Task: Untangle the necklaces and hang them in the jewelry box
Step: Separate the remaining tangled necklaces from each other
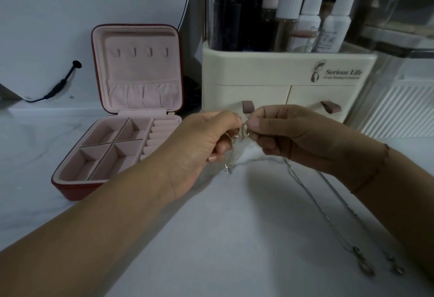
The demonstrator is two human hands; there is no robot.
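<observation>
The left hand [202, 146] and right hand [288, 137] meet thumb to thumb above the worktop [211, 238], each pinching the necklaces [243, 130] at a small knot between the fingertips; the fingers cover most of the knot, so how the chains cross there cannot be made out. How many necklaces there are is hard to tell: two thin silver strands [303, 186] run from under the right hand toward the near right and end in two small metal pieces [366, 263] lying on the worktop beside the right forearm; a short end [227, 168] dangles below the left hand. The jewelry box [70, 191] stands open to the left, apart from the hands, its near right corner hidden behind the left forearm; its upright lid [141, 73] shows four hooks [141, 52] in a row above a gathered pocket; the base holds four square compartments and a column of ring rolls. Behind the hands a cream organizer [258, 71] with two brown drawer tabs carries three white-capped bottles [312, 15] and one pink-capped; darker things behind them are blurred. The widest stretch of worktop lies between the forearms; the right edge of the view cuts off a clear case [399, 38].
</observation>
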